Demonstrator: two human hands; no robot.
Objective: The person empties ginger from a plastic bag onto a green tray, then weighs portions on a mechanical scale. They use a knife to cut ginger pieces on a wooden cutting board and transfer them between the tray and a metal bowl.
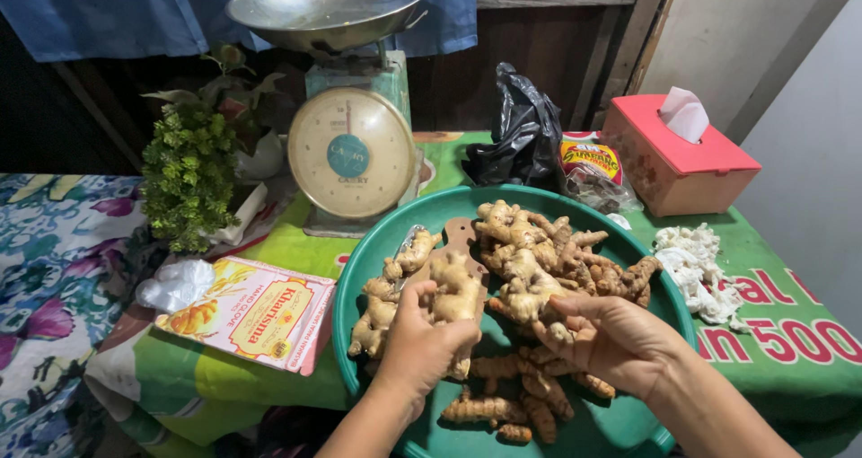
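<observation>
- At lower centre of the frame, the left hand (420,343) gripped a ginger root (453,298) over the green basin (355,269).
- Right of it, the right hand (615,339) pinched another ginger piece (530,295) from the pile.
- Upper centre stood a dial scale (352,153).

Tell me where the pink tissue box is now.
In the head view, the pink tissue box stands at the far right of the table, behind the green basin and right of the black plastic bag.

two bare forearms, sleeveless, ringless (short plain nails)
</observation>
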